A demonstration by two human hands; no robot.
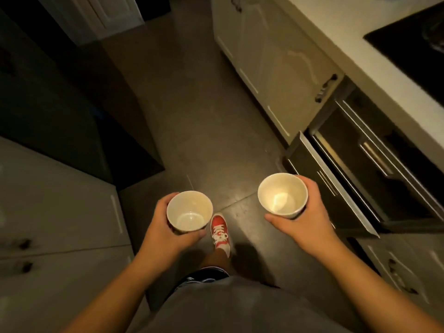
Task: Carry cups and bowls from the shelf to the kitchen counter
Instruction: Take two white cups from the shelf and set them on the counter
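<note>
Above the dark tiled floor point(206, 121), in the head view, two bare forearms reach forward from the bottom edge, each hand carrying one cup. Left hand point(165, 228) is wrapped around the left cup point(189, 211): thumb along the near side, fingers curled round the far-left wall. This cup is upright, white inside, mouth facing the camera, nothing visible in it; a dark pattern shows low on its outer wall. Right hand point(305, 218) is closed around the right cup point(282, 195): thumb lies under the near rim, fingers wrap the right side. This cup is also upright, white inside, with a bright reflection at its bottom. Both cups are held in the air, well apart from each other, the right one slightly farther forward. Neither touches any surface.

Between the hands, lower down, a red shoe point(219, 230) with white laces stands on the floor, with grey shorts at the bottom centre.

Along the right side runs a white tabletop point(341, 27); a black hob point(413, 44) is set into it near the top right corner. Below the tabletop edge are pale cabinet doors point(271, 66) with dark handles, then an open dark drawer point(355, 171) with metal rails, just beside the right hand. Grey cabinets point(62, 203) occupy the left side, with a dark unit above them. The picture is dim and slightly blurred.
</note>
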